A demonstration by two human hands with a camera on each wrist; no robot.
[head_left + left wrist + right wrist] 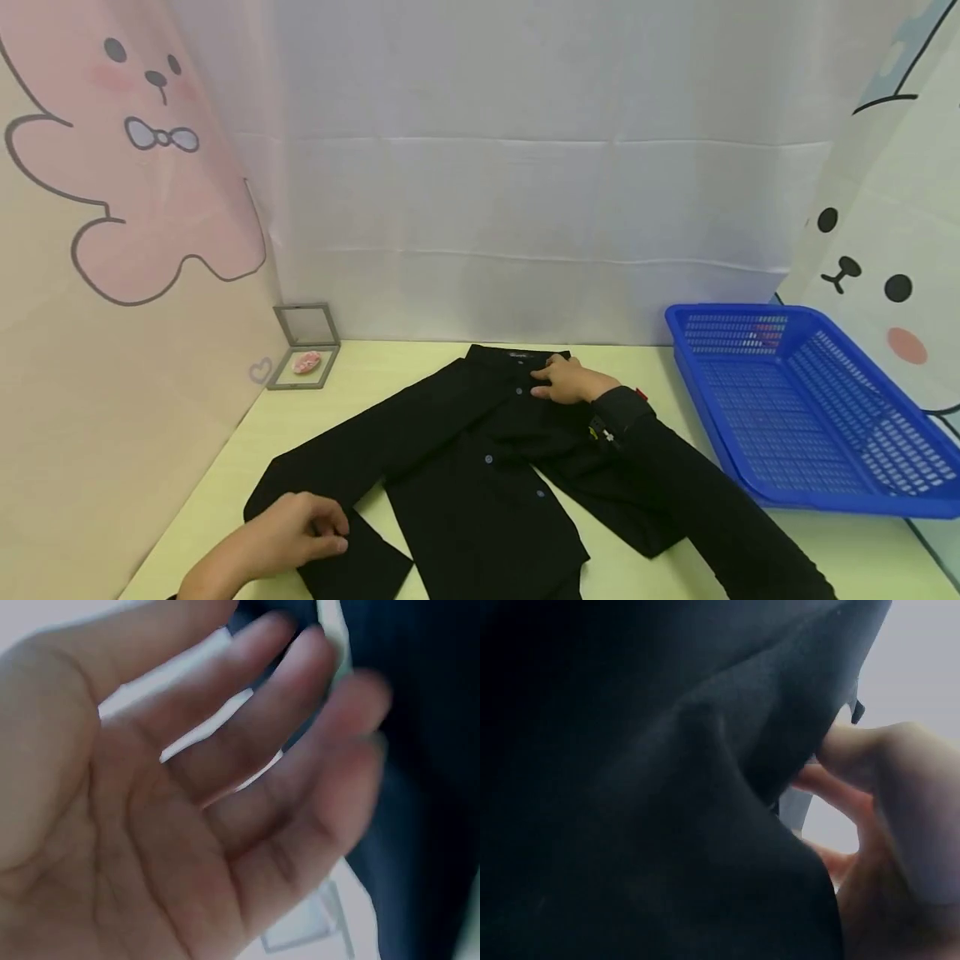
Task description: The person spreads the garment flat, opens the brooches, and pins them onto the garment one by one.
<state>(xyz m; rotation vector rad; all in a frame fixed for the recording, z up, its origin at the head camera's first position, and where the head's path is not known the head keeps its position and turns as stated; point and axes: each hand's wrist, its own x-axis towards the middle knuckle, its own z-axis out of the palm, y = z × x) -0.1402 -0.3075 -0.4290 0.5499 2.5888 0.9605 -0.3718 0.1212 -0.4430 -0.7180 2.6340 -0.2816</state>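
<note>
A black button-up shirt (450,433) lies spread on the pale yellow table (225,475), its collar toward the back wall. My right hand (570,382) touches the shirt beside the collar, with thumb and forefinger spread apart on the cloth. In the right wrist view dark cloth (667,825) fills most of the frame and hides the fingertips of the right hand (900,817). Over the bent shirt sleeve at the front left hovers my left hand (288,533), holding nothing. Its fingers (300,795) are loosely bent and the palm is bare in the left wrist view.
A blue plastic basket (720,433) stands at the right, close to my right forearm. At the back left corner sits a small grey-framed box (277,385) with its lid raised and a pink-and-white item (307,362) inside. White and printed curtains (465,192) enclose the table.
</note>
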